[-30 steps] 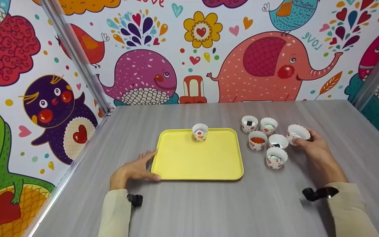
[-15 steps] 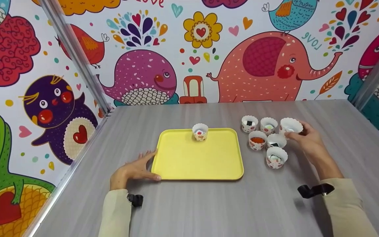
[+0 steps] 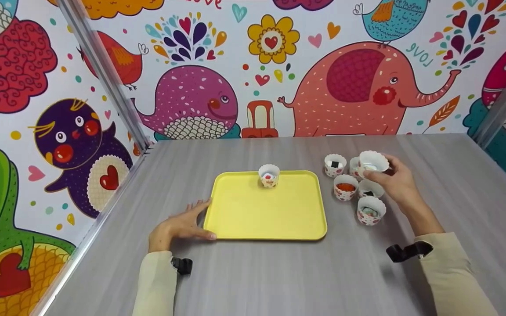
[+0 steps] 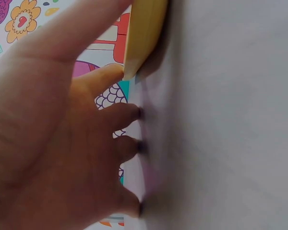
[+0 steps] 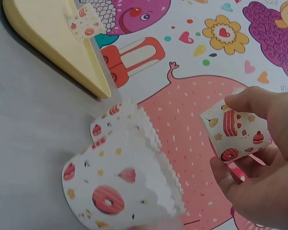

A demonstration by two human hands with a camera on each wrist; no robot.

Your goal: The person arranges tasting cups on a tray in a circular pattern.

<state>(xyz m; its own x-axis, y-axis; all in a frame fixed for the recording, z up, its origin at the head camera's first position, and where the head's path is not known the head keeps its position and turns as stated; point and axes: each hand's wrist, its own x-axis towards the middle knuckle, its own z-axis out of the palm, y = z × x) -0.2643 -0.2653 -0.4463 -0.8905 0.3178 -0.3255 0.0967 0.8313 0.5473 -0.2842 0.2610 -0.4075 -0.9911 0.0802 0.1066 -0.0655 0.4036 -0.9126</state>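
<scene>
Head view: paper baking cup (image 3: 373,163), scalloped rim, pale contents, held to the right of the yellow tray's (image 3: 266,215) far end; right hand (image 3: 397,180) pinching its wall. Five similar cups (image 3: 370,217), clustered on the table (image 3: 288,276), right of the tray. One small cup (image 3: 269,177), standing on the tray at its far edge. Left hand (image 3: 183,225), fingers spread, holding nothing, thumb at the tray's near left corner

Left wrist view: index fingertip against the tray's edge; remaining fingertips resting on the table beside it

Right wrist view: held cup, sweets print, thumb on one side, fingers opposite, hand closed only to cup width. Handling, as judged: light, thin-walled, easily dented, contents liable to tip; best taken lightly by the sides, below the rim
</scene>
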